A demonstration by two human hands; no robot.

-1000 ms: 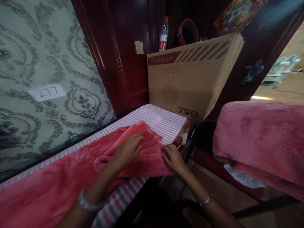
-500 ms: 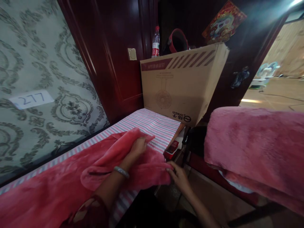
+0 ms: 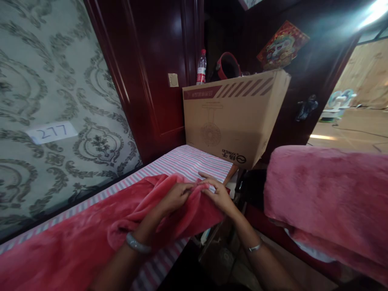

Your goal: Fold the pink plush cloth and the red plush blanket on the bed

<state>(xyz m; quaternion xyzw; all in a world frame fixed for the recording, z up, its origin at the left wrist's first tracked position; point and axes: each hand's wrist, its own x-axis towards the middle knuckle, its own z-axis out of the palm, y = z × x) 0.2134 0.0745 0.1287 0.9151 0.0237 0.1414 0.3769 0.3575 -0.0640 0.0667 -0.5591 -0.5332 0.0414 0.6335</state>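
Note:
A plush red-pink blanket lies in loose folds over a striped cloth on the table. My left hand is closed on a gathered edge of the blanket, its thumb and fingers pinching the fabric. Close beside it, my right hand grips the same edge between thumb and fingers, with one finger stretched out above. Between the two hands the fabric is bunched and raised a little, and a fold hangs down toward the table's right edge.
A large cardboard box stands at the far end, with a plastic bottle behind its top edge. To the right, a folded pink plush blanket rests on a dark red support. Patterned wallpaper runs along the left.
My right hand has moved up and left from the blanket's right corner to beside my left hand, bringing the fabric edge along. The view has tilted slightly upward.

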